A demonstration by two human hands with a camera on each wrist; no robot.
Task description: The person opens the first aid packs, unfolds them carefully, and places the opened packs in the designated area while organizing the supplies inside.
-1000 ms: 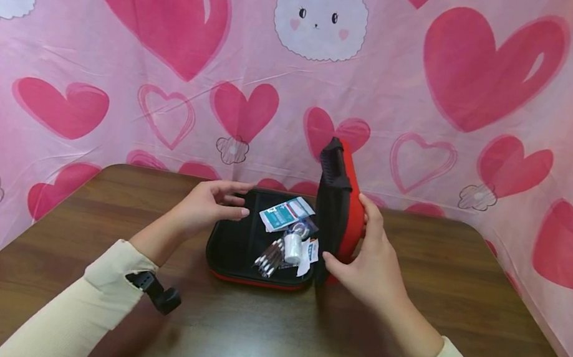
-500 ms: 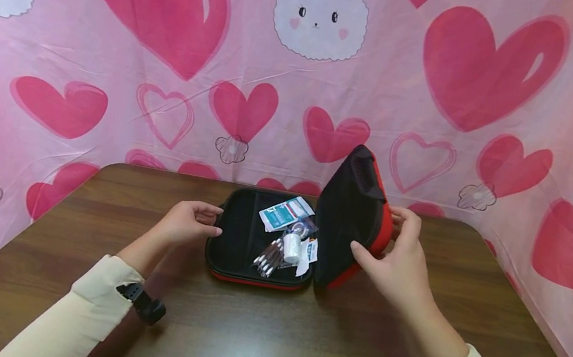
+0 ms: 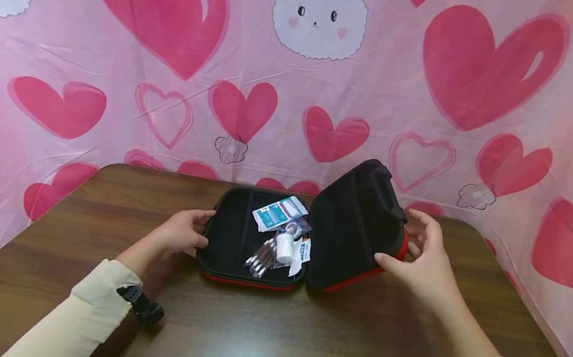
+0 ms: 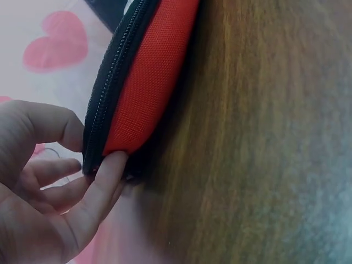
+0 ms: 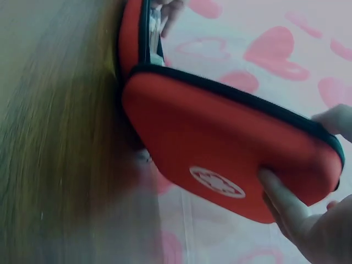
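A red zip case with a black lining lies opened on the wooden table. My left hand [image 3: 181, 231] pinches the left rim of its base [image 3: 224, 237]; the left wrist view shows finger and thumb on the red side [image 4: 151, 80] and zip edge. With my right hand [image 3: 428, 262] I grip the outer edge of the lid [image 3: 348, 230], which leans back to the right, raised off the table. Inside the base lie a teal-and-white packet [image 3: 279, 213], a bag of cotton swabs [image 3: 262, 256], a white roll [image 3: 284, 247] and a small white packet [image 3: 301, 254].
The brown wooden table [image 3: 248, 336] extends in front of the case and to both sides. A pink cloth [image 3: 292, 78] with hearts and rabbits hangs behind. A white emblem [image 5: 217, 182] marks the lid's outside.
The lid has swung from nearly upright over to the right, with my right hand moving along with it. My left hand has moved left and down onto the base's left rim.
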